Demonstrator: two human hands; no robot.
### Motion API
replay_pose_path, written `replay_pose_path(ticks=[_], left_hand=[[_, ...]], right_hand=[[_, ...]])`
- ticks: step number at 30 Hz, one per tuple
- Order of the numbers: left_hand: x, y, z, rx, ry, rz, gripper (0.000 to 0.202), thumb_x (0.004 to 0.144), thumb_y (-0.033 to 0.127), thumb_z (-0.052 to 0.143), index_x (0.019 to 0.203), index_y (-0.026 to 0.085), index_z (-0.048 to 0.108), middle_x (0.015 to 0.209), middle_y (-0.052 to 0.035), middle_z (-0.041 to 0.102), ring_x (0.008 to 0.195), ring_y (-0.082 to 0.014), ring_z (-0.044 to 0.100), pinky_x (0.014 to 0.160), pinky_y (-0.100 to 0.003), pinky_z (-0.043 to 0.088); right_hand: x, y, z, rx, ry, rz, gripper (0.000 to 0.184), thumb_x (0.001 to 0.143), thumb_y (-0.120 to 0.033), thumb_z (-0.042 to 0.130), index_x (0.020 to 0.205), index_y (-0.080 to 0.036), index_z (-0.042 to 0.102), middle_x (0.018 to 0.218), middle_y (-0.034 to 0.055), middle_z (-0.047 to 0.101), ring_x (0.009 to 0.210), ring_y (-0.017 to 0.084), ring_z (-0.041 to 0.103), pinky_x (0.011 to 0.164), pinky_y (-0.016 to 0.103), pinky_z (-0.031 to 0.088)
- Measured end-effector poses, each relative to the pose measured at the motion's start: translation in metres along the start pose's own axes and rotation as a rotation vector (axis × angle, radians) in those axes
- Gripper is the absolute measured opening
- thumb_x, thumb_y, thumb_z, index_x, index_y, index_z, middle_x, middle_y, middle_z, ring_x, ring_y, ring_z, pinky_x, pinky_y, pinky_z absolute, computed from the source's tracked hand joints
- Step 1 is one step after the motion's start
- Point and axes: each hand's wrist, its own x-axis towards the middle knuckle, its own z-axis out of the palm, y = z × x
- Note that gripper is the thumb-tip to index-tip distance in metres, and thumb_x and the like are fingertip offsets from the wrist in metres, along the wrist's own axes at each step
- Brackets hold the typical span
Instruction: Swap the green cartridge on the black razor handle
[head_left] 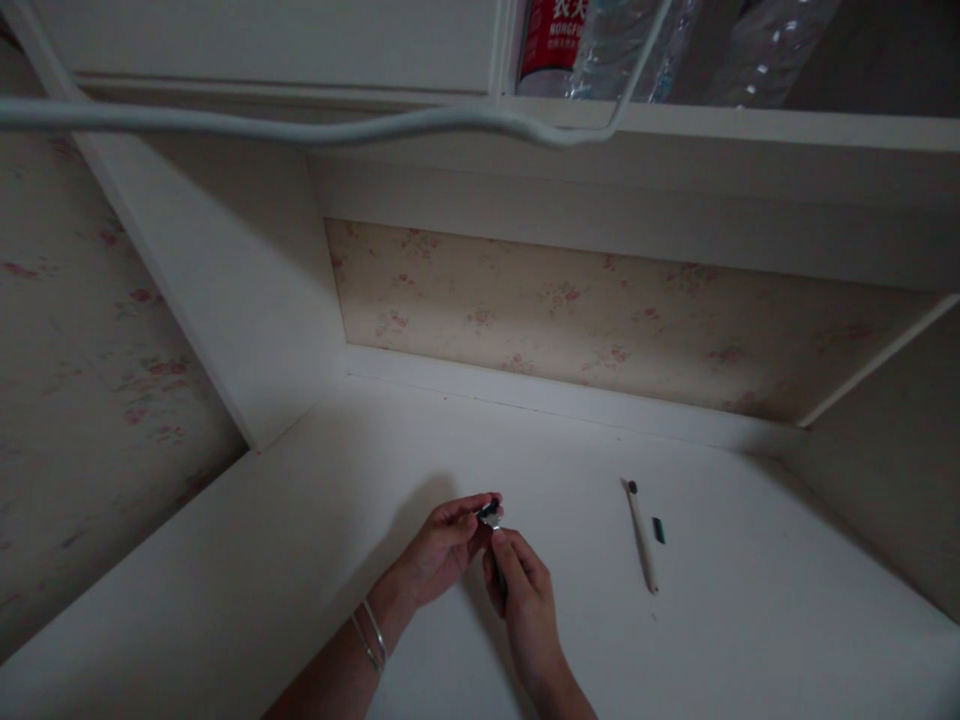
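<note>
Near the middle of the white desk, my left hand (446, 545) pinches a small black piece (489, 508) between thumb and fingers. My right hand (521, 590) is closed around the dark handle of a tool with a silver head (492, 520), which looks like a razor. The silver head meets the black piece, and the fingers hide much of both. To the right, a pale toothbrush-shaped stick (642, 540) with a black end lies on the desk. Beside it is a small dark teal rectangular piece (658, 530).
The white desk (300, 590) is bounded by a side panel (247, 300) at left and a floral-papered back wall (517, 310). A shelf above holds a red-labelled bottle (551, 45) and clear plastic bottles (622, 50). A pale cable-like bar (300, 130) crosses the upper view.
</note>
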Motion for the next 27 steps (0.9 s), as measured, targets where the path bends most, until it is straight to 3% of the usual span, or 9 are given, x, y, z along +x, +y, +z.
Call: replay_pose_path(ticks=[13,20,27], left_hand=[[0.0011,0.0020,-0.0042,0.024,0.019,0.010,0.033,0.066,0.012,0.078,0.098,0.014,0.071,0.105,-0.0083,0.070,0.098,-0.0149,0.062,0.088,-0.023,0.043],[0.0013,0.0035,-0.0044,0.063,0.000,0.002,0.027,0.069,0.014,0.075,0.096,0.013,0.072,0.105,-0.0097,0.070,0.094,-0.0159,0.063,0.086,-0.026,0.044],[0.0013,0.0039,-0.0045,0.067,-0.021,-0.028,0.027,0.072,0.017,0.074,0.098,0.011,0.071,0.104,-0.0110,0.070,0.092,-0.0163,0.063,0.086,-0.026,0.044]], right_hand=[[-0.0017,-0.0018,-0.0017,-0.068,0.028,0.085,0.040,0.082,-0.054,0.055,0.071,-0.017,0.051,0.054,-0.0065,0.034,0.043,0.006,0.024,0.038,0.019,0.015],[-0.0031,-0.0011,-0.0065,-0.260,0.035,-0.035,0.039,0.088,-0.052,0.049,0.075,-0.016,0.057,0.057,-0.0040,0.040,0.047,0.007,0.031,0.041,0.020,0.021],[-0.0015,-0.0031,-0.0019,-0.137,0.036,0.030,0.043,0.084,-0.056,0.052,0.068,-0.016,0.052,0.052,-0.0057,0.037,0.042,0.006,0.027,0.038,0.020,0.018]])
